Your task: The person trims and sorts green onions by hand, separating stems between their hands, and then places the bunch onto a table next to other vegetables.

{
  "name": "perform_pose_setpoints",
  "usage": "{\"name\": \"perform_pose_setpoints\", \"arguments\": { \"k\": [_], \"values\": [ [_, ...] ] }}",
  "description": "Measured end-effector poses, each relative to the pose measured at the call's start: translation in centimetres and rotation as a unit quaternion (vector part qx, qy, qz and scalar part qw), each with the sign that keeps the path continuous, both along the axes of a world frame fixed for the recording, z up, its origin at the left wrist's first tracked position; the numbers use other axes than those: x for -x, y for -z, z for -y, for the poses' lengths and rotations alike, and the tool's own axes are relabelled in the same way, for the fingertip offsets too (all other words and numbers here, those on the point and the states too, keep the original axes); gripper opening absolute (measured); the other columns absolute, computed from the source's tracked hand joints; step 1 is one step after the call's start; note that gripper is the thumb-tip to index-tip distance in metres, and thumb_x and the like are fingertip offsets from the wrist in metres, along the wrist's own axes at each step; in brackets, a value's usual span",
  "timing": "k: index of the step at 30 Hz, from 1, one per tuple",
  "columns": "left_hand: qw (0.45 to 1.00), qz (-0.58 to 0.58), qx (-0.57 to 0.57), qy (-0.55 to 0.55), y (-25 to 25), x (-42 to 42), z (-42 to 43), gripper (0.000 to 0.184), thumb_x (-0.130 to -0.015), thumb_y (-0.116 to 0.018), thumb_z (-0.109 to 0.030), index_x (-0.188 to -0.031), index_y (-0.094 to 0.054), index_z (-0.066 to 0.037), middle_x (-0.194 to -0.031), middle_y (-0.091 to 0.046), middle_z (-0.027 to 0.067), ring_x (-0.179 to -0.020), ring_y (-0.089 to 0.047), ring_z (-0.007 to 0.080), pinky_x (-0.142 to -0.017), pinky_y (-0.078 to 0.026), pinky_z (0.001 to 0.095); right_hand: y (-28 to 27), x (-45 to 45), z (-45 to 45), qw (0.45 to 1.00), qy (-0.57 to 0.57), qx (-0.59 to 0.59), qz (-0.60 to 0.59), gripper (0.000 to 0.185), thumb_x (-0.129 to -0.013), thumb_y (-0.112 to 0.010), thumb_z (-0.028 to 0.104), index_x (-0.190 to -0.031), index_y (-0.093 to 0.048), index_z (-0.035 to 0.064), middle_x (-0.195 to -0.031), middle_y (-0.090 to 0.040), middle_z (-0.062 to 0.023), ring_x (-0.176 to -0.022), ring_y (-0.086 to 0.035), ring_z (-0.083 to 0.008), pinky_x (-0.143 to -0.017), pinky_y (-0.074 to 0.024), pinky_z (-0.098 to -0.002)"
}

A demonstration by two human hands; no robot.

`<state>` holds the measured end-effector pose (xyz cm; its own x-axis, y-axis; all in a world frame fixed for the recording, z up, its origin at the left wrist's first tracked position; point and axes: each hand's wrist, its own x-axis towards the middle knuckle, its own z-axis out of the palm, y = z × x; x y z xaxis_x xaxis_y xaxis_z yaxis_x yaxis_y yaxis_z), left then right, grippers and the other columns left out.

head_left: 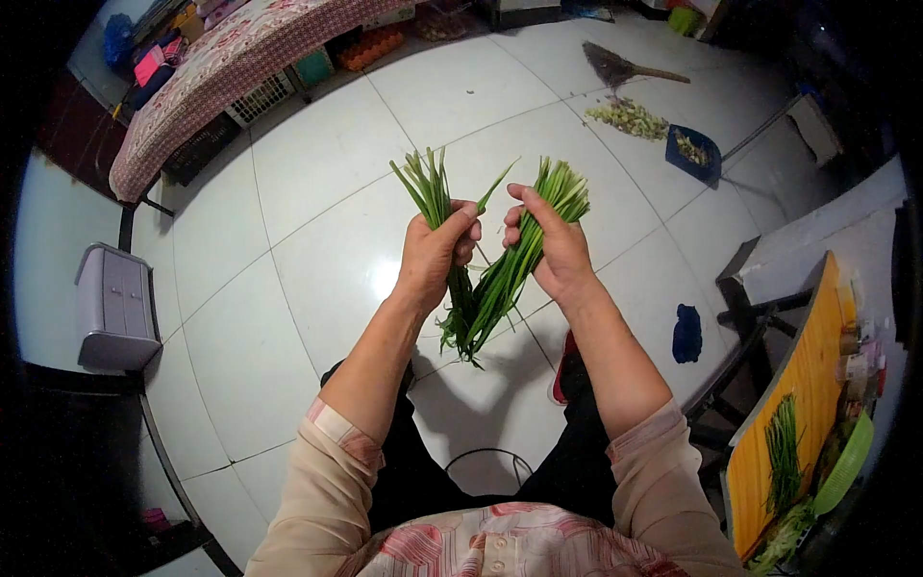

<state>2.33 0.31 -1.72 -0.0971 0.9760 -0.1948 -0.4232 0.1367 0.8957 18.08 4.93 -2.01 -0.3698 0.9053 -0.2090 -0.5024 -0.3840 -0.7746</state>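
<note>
In front of me, above the tiled floor, I hold two bunches of long green garlic chives. My left hand [440, 252] is closed around the thinner bunch [423, 183], its cut ends pointing up and away. One separate blade [496, 186] sticks out by the left thumb and slants to the right. My right hand [560, 248] grips the thicker bunch [562, 192], pale ends up, with the thumb lying across the stalks. Below the hands the leafy tips of both bunches meet and hang down together. Parts of the stalks are hidden by my fingers.
At right, a yellow board [750, 481] bears more chives [784, 447] beside a green basket [848, 462]. Farther off lie a broom [615, 69], vegetable scraps [630, 118] and a blue dustpan [694, 171]. A dark blue patch [686, 334] lies on the floor; a grey cabinet [115, 303] stands left.
</note>
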Motion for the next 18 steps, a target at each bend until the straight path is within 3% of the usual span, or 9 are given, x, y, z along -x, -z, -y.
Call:
{"name": "perform_pose_setpoints", "arguments": {
  "k": [2,5,6,18],
  "values": [
    [1.000,0.006,0.000,-0.002,0.0,0.0,0.0,0.016,-0.089,-0.059,-0.018,-0.092,-0.057,-0.003,-0.068,-0.054,-0.0008,-0.052,-0.041,0.0047,-0.046,-0.031,0.0201,-0.3,0.2,0.2,1.000,-0.005,0.005,0.011,0.034,-0.091,-0.060,0.026,-0.113,-0.057,-0.0002,-0.082,-0.058,-0.0041,-0.066,-0.056,-0.0113,-0.062,-0.0485,-0.0271],
    [1.000,-0.009,0.003,-0.001,-0.3,-0.4,0.1,0.015,-0.089,-0.059,-0.017,-0.093,-0.057,-0.003,-0.068,-0.055,-0.0009,-0.051,-0.041,0.0047,-0.045,-0.031,0.0198,-0.1,0.8,0.5,0.999,-0.008,-0.015,0.027,0.032,-0.090,-0.062,0.026,-0.111,-0.059,0.0008,-0.083,-0.058,-0.0031,-0.067,-0.055,-0.0106,-0.062,-0.0482,-0.0263],
    [1.000,-0.020,0.005,0.003,-0.5,-0.5,0.2,0.015,-0.089,-0.059,-0.017,-0.093,-0.058,-0.003,-0.067,-0.055,-0.0009,-0.051,-0.041,0.0046,-0.045,-0.031,0.0196,-0.1,1.1,0.5,1.000,-0.002,-0.018,0.000,0.029,-0.085,-0.068,0.025,-0.104,-0.064,0.0032,-0.078,-0.060,-0.0016,-0.063,-0.055,-0.0093,-0.057,-0.0458,-0.0240],
    [0.997,-0.075,0.003,0.020,-0.4,-1.1,0.3,0.017,-0.089,-0.059,-0.016,-0.096,-0.061,-0.001,-0.070,-0.059,0.0008,-0.052,-0.044,0.0040,-0.046,-0.033,0.0189,-0.2,0.9,0.6,0.995,-0.017,-0.057,0.076,0.020,-0.087,-0.066,0.023,-0.091,-0.064,0.0035,-0.080,-0.063,-0.0040,-0.068,-0.058,-0.0113,-0.060,-0.0472,-0.0241]
  ]
}}
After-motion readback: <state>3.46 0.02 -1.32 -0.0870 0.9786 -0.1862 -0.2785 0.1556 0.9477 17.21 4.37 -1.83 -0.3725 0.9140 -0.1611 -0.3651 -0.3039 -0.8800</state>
